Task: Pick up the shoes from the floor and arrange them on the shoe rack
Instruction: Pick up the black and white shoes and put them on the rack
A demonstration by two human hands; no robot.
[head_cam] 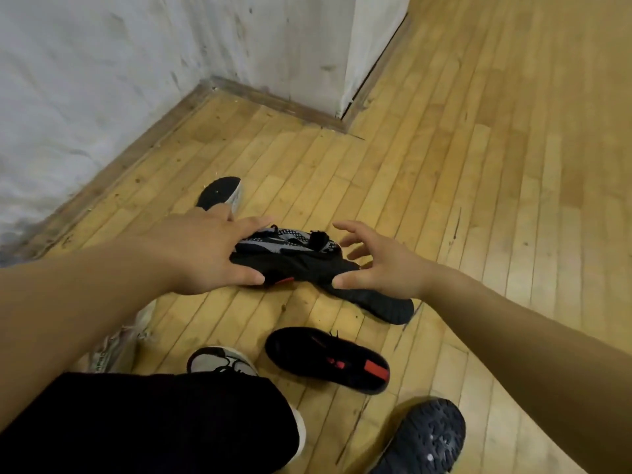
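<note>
Left grip (212, 251): fingers straight and spread over the left end of the patterned shoe (290, 236); thumb down on the black shoe (307, 268) leaning against it; not closed round either one
Right grip (379, 265): wide open, fingers curved and apart; thumb tip at the black shoe's upper; holding nothing
Shoes: these 2 lie touching, mid-floor (496, 165); the black one is on its side, its sole turned toward the near right; a black-toed shoe (219, 191) lies just beyond the left grip; a red-tabbed black shoe (307, 350), a grey shoe (219, 360) and an upturned dark sole (427, 436) lie near; a pale shoe (116, 347) shows under the left forearm
Shoe rack: not in view
Risk, mixed pair: the 2 shoes under the grips do not match; lifted together, they would likely need sorting again at the rack; the black one's likely partner is the near red-tabbed shoe
Risk, slip: a flat, spread left grip across 2 leaning shoes could let 1 slide out and drop; the soft knit upper may fold under the fingers
Risk, footing: with shoes scattered close around the leg (154, 422), a step could catch or kick one
Writing: no brand, label or lettering can be read; the red tab is too small and blurred to tell
</note>
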